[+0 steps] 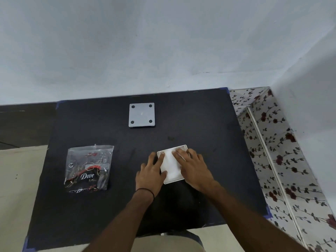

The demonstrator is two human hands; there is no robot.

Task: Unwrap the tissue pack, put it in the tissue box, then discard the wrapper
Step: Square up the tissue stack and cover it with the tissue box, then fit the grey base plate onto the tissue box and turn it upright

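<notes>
A white tissue box [183, 147] lies on the black table mat, right of centre, with a white stack of tissues [171, 167] inside its rim. My left hand [151, 174] rests flat against the box's left side, its fingers spread and the thumb on the tissues. My right hand [194, 168] lies flat across the right half of the tissues, fingers apart. The clear plastic wrapper [89, 168], printed "Dove" in red and black, lies flattened on the mat to the left, apart from both hands.
A grey square plate [141, 115] with four black dots sits at the far middle of the black mat [209, 120]. A pale wall stands right behind the table. A floral-patterned surface [272, 142] runs along the right edge.
</notes>
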